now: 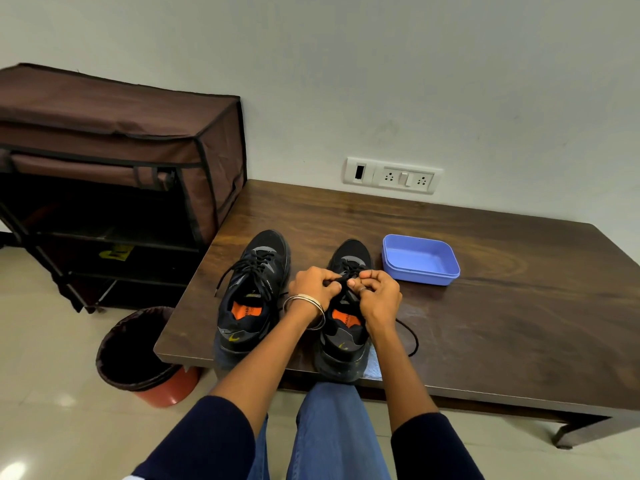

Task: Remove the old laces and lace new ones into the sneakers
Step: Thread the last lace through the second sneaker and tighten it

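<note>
Two black sneakers with orange insoles stand side by side near the front edge of the wooden table (485, 306), toes pointing away from me. The left sneaker (252, 296) has a black lace threaded through it, one end trailing off to its left. Over the right sneaker (346, 337) both my hands work at its black lace (412, 341). My left hand (313, 284), with bangles on the wrist, pinches the lace above the tongue. My right hand (377, 294) pinches the same lace close beside it. A loose loop of that lace lies on the table to the shoe's right.
An empty blue plastic tray (420, 259) sits just right of the right sneaker's toe. A brown fabric shoe rack (121, 168) stands on the floor left of the table. A bin with a dark liner (138, 355) is by the table's front left corner. A wall socket panel (393, 175) is behind.
</note>
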Action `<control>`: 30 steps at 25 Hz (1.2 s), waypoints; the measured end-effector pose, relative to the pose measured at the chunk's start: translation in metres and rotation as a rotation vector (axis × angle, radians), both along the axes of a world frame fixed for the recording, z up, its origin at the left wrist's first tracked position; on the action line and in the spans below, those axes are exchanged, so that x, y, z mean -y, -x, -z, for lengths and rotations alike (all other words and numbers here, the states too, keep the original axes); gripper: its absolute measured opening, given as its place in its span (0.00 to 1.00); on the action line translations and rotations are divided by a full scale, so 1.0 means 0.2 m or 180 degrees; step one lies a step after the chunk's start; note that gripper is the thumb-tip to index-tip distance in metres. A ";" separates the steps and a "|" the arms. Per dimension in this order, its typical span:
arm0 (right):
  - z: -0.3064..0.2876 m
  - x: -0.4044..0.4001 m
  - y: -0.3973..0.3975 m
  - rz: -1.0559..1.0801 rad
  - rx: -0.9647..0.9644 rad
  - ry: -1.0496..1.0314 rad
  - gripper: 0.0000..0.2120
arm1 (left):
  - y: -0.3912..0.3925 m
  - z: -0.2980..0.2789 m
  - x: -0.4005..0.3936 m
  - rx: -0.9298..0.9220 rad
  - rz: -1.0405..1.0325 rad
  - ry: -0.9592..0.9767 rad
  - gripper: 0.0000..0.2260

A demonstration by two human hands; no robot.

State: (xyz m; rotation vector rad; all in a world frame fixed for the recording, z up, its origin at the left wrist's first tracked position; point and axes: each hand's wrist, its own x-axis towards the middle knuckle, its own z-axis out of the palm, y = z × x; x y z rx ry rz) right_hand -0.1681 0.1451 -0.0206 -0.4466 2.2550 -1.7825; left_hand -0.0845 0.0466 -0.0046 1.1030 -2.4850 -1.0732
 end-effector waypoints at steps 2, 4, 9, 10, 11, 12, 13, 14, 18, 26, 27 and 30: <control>0.00 0.01 0.00 0.0079 0.0023 -0.0025 0.11 | 0.00 0.01 0.00 -0.0021 -0.0082 -0.0031 0.11; 0.00 0.03 0.00 0.0090 -0.0084 -0.0135 0.11 | 0.01 0.01 0.00 0.0011 -0.0027 0.0004 0.11; -0.02 0.02 -0.01 0.0053 -0.0377 -0.0217 0.11 | -0.01 -0.01 0.02 0.0114 0.0250 0.0162 0.12; -0.01 0.01 -0.02 0.0027 -0.0388 -0.0179 0.12 | -0.01 -0.01 0.03 0.0142 0.0277 0.0154 0.12; -0.01 0.00 -0.02 0.0004 -0.0395 -0.0129 0.12 | 0.00 -0.02 0.03 0.0166 0.0270 0.0156 0.13; -0.01 0.00 -0.02 -0.0024 -0.0402 -0.0093 0.13 | 0.01 -0.03 0.03 0.0193 0.0219 0.0172 0.14; -0.01 0.00 -0.02 -0.0056 -0.0427 -0.0099 0.14 | 0.03 -0.03 0.03 0.0213 0.0130 0.0172 0.15; -0.01 0.00 -0.02 -0.0097 -0.0464 -0.0135 0.14 | 0.05 -0.04 0.03 0.0201 0.0007 0.0134 0.13; -0.02 0.00 0.00 -0.0415 -0.0451 -0.0408 0.15 | 0.13 -0.06 0.04 0.0107 -0.0392 -0.0248 0.11; -0.06 0.01 -0.03 0.0002 -0.0602 -0.0653 0.19 | 0.15 -0.03 0.03 0.0203 -0.0104 -0.0041 0.07; -0.06 0.02 -0.05 0.0126 -0.0567 -0.0601 0.18 | 0.15 -0.03 0.04 0.0225 -0.0111 -0.0062 0.06; -0.08 0.02 -0.05 0.0005 -0.0609 -0.0520 0.23 | 0.15 -0.05 0.05 0.0274 -0.0164 -0.0093 0.06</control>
